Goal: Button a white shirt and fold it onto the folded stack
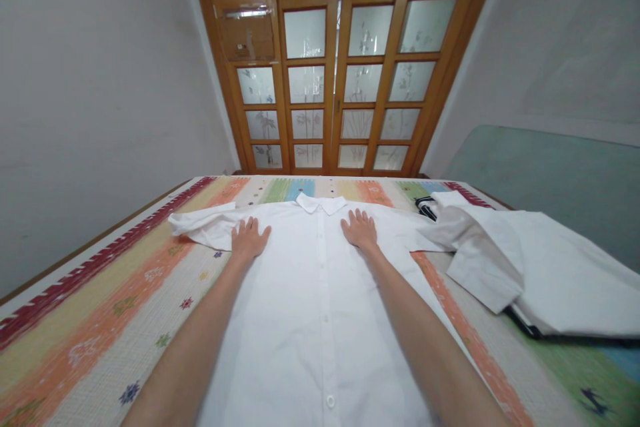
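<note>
Head view: a white button-front shirt point(290, 327) lies face up on a striped cloth point(190, 320). The left hand point(250, 240) and right hand point(359, 229) rest palm-down on its upper front, fingers lightly spread, gripping nothing; the placement is judged to keep the fabric flat. The collar point(321, 203) points away from the person; the long axis follows the placket point(323, 280) back toward the person. White garments point(570, 267) lie to the right.

Soft, muted light comes through the glass doors point(330, 80) (shadows stay faint), edges stretched and blurry.
</note>
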The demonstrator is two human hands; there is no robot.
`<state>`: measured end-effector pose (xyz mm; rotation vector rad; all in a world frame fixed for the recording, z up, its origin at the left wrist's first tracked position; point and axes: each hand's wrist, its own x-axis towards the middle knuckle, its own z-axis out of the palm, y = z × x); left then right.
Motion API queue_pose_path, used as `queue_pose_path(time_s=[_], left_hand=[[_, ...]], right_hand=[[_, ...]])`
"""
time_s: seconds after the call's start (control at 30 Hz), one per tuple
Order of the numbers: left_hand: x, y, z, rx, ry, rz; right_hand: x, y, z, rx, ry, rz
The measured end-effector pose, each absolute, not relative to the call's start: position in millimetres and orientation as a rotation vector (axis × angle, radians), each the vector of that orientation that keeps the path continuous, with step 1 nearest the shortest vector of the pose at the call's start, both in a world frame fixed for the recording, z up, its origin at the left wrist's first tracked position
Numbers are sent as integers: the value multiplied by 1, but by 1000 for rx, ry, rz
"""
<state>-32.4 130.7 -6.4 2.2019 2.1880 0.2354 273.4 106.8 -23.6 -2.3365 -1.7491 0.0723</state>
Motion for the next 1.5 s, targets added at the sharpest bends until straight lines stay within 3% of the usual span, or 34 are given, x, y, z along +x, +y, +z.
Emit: queue_pose_path(time_s=[0.33, 0.43, 0.63, 0.87, 1.2, 1.37, 1.5], left_hand=[[-117, 119, 20, 2308, 2448, 714], [-145, 125, 32, 2306, 2525, 648], [-169, 131, 51, 2213, 2555, 112], [-132, 123, 82, 2282, 2649, 200], [-28, 143, 121, 2200, 2167, 151], [26, 149, 93, 2024, 1840, 65], [38, 154, 59, 2013, 1442, 353]], right_hand=[[270, 105, -22, -2354, -1733, 111], [269, 105, -21, -2378, -1732, 113], [268, 105, -19, -2393, -1719, 145], [268, 105, -18, -2412, -1727, 134], [267, 102, -17, -2384, -1710, 134], [267, 102, -14, -2394, -1710, 139], [267, 102, -14, -2397, -1715, 127]])
